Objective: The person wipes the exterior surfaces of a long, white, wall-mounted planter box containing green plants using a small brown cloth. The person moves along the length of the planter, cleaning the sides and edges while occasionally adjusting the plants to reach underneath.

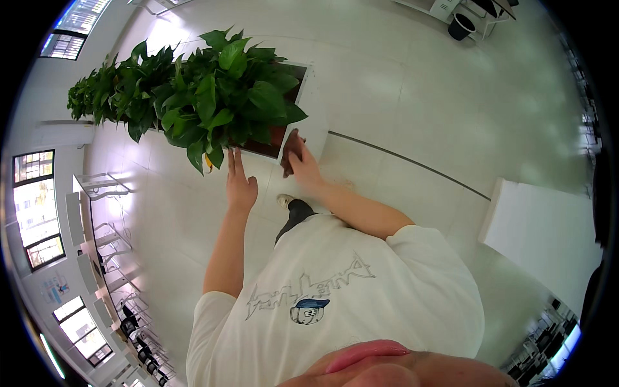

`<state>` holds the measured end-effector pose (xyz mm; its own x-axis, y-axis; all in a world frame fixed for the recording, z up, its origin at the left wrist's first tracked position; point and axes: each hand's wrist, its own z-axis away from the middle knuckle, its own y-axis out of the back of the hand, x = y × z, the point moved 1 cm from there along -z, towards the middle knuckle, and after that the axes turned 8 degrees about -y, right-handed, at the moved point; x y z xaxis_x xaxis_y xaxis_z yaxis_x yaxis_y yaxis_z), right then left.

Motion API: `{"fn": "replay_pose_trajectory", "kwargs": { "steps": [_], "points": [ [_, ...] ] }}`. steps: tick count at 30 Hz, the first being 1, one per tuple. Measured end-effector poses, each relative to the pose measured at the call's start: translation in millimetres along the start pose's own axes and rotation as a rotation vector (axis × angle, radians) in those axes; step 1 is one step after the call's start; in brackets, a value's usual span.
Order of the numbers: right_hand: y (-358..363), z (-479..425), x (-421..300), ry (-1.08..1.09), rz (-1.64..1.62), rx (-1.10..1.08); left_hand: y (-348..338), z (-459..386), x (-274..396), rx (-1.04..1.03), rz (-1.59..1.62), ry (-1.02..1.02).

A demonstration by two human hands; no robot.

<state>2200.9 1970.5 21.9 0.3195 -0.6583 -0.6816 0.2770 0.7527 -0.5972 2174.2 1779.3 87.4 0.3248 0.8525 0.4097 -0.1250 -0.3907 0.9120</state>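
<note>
A brown cloth (291,154) is bunched in my right hand (305,169), held against the near right corner of a white planter box (315,113). Broad green leaves of potted pothos plants (208,99) spill over the box's sides. My left hand (240,186) holds nothing visible. Its two outstretched fingertips reach the planter's near edge, just below the leaves. One yellow leaf (209,163) hangs to the left of those fingers. Whether the fingertips press on the rim cannot be seen clearly.
Pale floor tiles (367,96) surround the planter, with a dark strip (411,162) crossing them. At right stands a white panel or tabletop (541,237). Desks with metal legs (109,186) line the windowed wall at left. A black bin (460,27) sits at the far right.
</note>
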Motion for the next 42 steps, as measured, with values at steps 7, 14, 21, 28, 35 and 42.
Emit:
{"fn": "replay_pose_trajectory", "kwargs": {
  "steps": [7,14,21,28,35,42],
  "points": [
    [12.6,-37.1,-23.8,0.008,0.083,0.093,9.9,-2.5,11.2,-0.071,0.017,0.04],
    [11.8,-50.8,-27.0,0.065,0.061,0.056,1.7,-1.6,2.2,-0.033,0.083,0.024],
    [-24.8,13.2,21.0,0.052,-0.03,-0.013,-3.9,-3.8,6.7,-0.013,0.094,0.083],
    [-3.6,-25.4,0.2,0.085,0.174,0.12,-1.2,-4.2,14.3,0.017,0.087,0.082],
    [13.1,-74.2,-47.8,0.131,0.129,0.134,0.0,-5.3,19.6,-0.063,0.052,0.227],
    [-6.9,-8.9,18.6,0.166,0.125,0.008,-10.7,-6.2,12.7,0.061,0.071,0.075]
  ]
}}
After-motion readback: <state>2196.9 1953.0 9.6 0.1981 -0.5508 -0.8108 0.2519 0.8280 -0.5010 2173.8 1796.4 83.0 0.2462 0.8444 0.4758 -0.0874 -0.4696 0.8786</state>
